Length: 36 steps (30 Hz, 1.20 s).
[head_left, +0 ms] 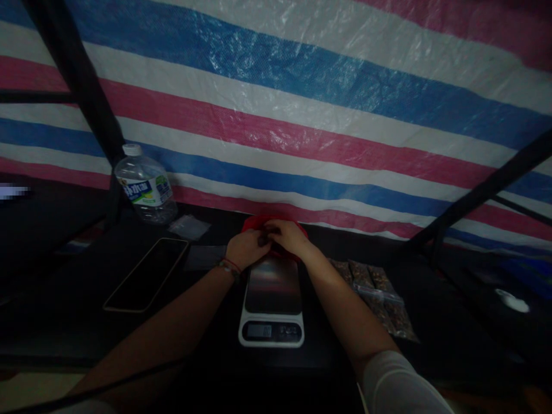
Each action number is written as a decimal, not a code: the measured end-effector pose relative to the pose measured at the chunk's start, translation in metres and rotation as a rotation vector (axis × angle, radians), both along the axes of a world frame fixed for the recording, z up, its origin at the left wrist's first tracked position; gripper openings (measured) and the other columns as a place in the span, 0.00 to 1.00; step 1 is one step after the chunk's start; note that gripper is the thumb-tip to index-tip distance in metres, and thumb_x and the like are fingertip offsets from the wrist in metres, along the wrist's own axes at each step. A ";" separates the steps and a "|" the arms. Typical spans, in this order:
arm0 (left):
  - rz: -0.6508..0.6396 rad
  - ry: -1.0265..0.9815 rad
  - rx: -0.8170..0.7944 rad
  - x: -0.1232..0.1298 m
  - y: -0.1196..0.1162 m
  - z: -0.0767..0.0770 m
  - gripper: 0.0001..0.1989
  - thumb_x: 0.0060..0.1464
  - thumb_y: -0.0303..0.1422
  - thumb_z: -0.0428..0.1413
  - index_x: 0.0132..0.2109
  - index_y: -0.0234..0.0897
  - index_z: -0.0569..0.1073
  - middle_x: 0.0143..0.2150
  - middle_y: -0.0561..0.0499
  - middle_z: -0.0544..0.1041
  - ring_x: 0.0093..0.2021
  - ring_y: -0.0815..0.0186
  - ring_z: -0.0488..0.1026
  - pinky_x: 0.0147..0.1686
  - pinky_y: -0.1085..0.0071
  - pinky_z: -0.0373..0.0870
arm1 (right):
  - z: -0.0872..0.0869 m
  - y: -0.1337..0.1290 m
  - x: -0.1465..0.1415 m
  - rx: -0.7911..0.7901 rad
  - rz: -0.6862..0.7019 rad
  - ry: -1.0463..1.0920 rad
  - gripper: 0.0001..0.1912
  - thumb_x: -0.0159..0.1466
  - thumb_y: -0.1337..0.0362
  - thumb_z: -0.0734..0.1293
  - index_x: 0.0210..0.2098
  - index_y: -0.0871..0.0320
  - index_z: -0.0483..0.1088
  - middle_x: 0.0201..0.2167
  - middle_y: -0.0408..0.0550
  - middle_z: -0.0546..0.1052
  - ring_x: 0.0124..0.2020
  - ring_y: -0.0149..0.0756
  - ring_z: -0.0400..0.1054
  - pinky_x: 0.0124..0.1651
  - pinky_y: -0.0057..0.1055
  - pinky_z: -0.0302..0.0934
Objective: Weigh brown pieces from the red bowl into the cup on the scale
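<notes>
Red container (pixel 255 222): one, centre of frame, just beyond the far edge of the scale plate. Left hand (pixel 246 248) enters at its left side, right hand (pixel 288 236) at its right; both sets of fingers are bent inward and meet over dark contents near the middle. Cannot tell whether either hand pinches a piece; the fingers hide it.

Counts: white kitchen scale (pixel 271 305), one, lower centre, between the forearms, display lit, digits too dim to read surely. Filled clear bags (pixel 390 307) of brown bits, at least five, right of centre; the right forearm lies across the view of their left edge, so the full number is uncertain. Phone (pixel 149 275), one, left of centre, screen dark. Large clear bottle (pixel 146 187), one, white cap, left, with a crumpled clear plastic piece (pixel 190 227) near its base.

Surroundings: black tabletop (pixel 47 310); striped sheet (pixel 302 132) across the upper frame; dark slanted poles at both sides; small white object (pixel 512 301) at far right.
</notes>
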<state>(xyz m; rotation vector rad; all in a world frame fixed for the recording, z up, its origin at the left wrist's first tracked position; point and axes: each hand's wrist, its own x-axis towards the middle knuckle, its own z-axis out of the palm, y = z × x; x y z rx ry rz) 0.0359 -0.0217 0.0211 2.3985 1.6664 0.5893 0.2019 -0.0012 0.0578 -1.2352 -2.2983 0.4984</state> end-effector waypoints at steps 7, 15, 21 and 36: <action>-0.012 -0.023 0.025 -0.003 0.002 -0.004 0.19 0.58 0.48 0.48 0.43 0.41 0.76 0.40 0.45 0.78 0.39 0.60 0.76 0.35 0.69 0.66 | 0.005 -0.003 -0.002 0.039 -0.009 -0.149 0.11 0.64 0.70 0.63 0.41 0.59 0.77 0.41 0.50 0.79 0.43 0.36 0.72 0.49 0.31 0.61; 0.005 -0.040 0.056 -0.004 0.002 -0.003 0.19 0.57 0.48 0.49 0.44 0.42 0.75 0.41 0.46 0.78 0.39 0.59 0.76 0.34 0.69 0.65 | 0.004 -0.004 -0.002 0.136 0.003 -0.065 0.21 0.63 0.77 0.58 0.50 0.59 0.73 0.51 0.52 0.75 0.54 0.36 0.66 0.58 0.35 0.57; 0.053 -0.086 0.048 -0.016 0.003 -0.002 0.20 0.59 0.49 0.47 0.42 0.39 0.75 0.41 0.45 0.79 0.40 0.59 0.76 0.35 0.69 0.65 | -0.002 0.001 0.004 0.038 -0.020 -0.200 0.21 0.59 0.79 0.58 0.43 0.60 0.77 0.45 0.52 0.78 0.48 0.38 0.70 0.53 0.32 0.61; -0.103 -0.244 -0.063 -0.030 0.009 -0.006 0.13 0.60 0.39 0.47 0.41 0.37 0.72 0.37 0.46 0.79 0.38 0.60 0.76 0.37 0.69 0.67 | -0.029 0.009 -0.005 -0.073 0.258 -0.304 0.13 0.58 0.74 0.66 0.43 0.62 0.77 0.45 0.54 0.77 0.44 0.38 0.70 0.49 0.31 0.62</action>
